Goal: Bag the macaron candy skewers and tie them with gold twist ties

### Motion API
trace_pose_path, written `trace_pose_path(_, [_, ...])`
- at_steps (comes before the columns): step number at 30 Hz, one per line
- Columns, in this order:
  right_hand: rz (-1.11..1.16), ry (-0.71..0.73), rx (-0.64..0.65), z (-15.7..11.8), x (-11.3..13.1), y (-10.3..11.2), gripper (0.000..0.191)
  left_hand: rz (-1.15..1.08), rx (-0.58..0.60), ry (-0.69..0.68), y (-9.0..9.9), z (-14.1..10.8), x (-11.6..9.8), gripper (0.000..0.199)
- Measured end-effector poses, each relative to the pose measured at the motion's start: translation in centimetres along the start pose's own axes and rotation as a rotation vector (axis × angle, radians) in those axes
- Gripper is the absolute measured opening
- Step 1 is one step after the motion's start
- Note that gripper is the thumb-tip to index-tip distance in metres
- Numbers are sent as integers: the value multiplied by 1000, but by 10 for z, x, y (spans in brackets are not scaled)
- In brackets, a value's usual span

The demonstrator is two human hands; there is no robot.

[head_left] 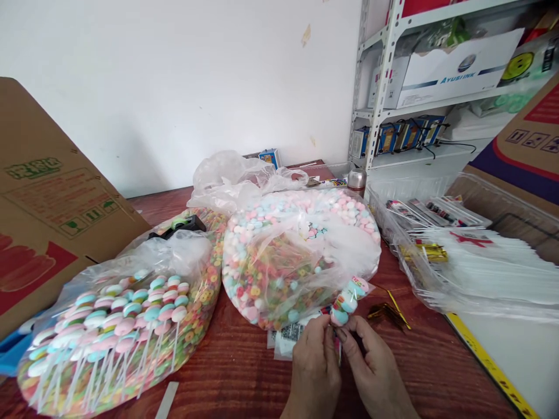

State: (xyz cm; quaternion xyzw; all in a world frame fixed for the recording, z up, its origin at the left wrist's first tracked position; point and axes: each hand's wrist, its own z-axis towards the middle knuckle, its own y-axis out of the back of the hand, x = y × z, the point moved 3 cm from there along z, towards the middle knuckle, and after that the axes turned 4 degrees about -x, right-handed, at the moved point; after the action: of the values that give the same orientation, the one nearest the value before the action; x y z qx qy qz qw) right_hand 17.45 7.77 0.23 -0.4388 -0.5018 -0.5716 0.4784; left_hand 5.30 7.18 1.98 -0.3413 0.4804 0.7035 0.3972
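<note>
A small wrapped candy skewer with pastel pieces stands up between my hands in front of the round bag. My left hand pinches its lower end, with the fingers pressed together. From the other side, my right hand closes thumb and finger on the same spot. Gold twist ties lie on the table just right of my hands. Behind them sits a large clear bag of pastel and ring-shaped candies. Many candy skewers on white sticks rest on another candy bag at the left.
A clear plastic bin with white bags and gold ties stands at the right. Cardboard boxes flank both sides. A metal shelf, a tape dispenser and a metal-capped bottle are further back.
</note>
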Motion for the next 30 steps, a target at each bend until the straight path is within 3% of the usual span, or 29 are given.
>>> trace_pose_path(5, [135, -97, 11, -3, 3, -6, 28, -127, 22, 256, -2, 2, -8, 26])
trace_pose_path(13, [320, -275, 26, -3, 3, -7, 31, -176, 3, 216, 1, 2, -10, 20])
trace_pose_path(16, [355, -276, 7, -2, 2, -7, 29, -234, 14, 193, -2, 0, -10, 20])
trace_pose_path(20, [362, -209, 61, -2, 2, -2, 22, -351, 83, 233, -1, 2, -11, 30])
trace_pose_path(23, [182, -53, 87, 1, 8, 10, 16, -455, 282, 257, 10, 11, -19, 41])
trace_pose_path(26, [-134, 207, 89, 5, 21, 28, 11, -460, 430, 167, 29, 18, -30, 27])
trace_pose_path(30, [-390, 433, 29, 3, 41, 47, 13, -185, 442, -31, 37, 14, -35, 31])
